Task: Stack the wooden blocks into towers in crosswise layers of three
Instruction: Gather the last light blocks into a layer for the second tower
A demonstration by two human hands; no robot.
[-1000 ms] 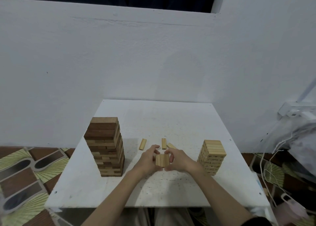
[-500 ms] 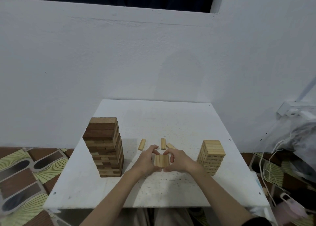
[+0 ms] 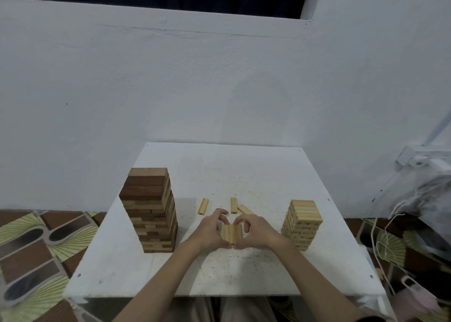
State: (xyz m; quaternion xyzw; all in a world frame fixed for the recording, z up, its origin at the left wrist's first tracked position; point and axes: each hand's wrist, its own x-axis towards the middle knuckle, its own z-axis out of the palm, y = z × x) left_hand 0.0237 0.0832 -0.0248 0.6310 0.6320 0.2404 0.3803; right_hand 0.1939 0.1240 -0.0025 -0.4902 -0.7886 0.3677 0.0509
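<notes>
**Block stacking: layer of three held at table centre**

White walls back a white square table [image 3: 256,170] set on a patterned floor [image 3: 36,236]. Tall dark tower [image 3: 149,209] stands at the table's left; shorter pale tower [image 3: 302,224] stands at its right, well apart. Between them, near the front, three pale blocks [image 3: 231,234] lie side by side, touching. Left hand [image 3: 211,231] and right hand [image 3: 256,231] curl round this row from either side, thumbs at its near end. Three loose blocks [image 3: 233,205] lie just behind the hands.
</notes>
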